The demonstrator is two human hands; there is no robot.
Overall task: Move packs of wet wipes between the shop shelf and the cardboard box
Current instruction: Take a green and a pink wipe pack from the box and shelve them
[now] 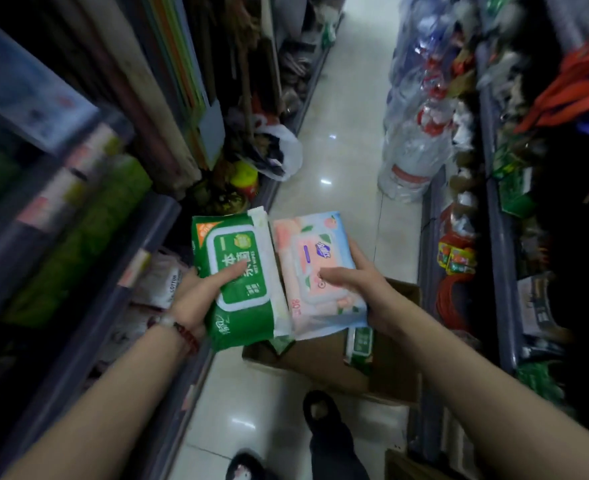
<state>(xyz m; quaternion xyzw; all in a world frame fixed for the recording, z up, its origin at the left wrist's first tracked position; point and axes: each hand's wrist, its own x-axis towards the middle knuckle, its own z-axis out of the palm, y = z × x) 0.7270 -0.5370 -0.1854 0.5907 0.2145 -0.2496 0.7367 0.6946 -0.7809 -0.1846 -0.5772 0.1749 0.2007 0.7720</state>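
Both hands hold one wipes pack each, side by side above the cardboard box.

Left hand grips the green pack: thumb lies across its printed front, fingers wrapped behind, out of sight. Right hand grips the pink pack: thumb on the front, fingertips curling round the pack's right edge. Packs held in the air, edges touching or nearly so; cannot tell which. Long axes run roughly away from the person, tops tilted slightly left, labels facing the camera. Cardboard box sits on the floor directly below, largely covered by the packs and right forearm; another green pack shows inside it, partly hidden. Shop shelf at left is motion-blurred; its goods are hard to read.
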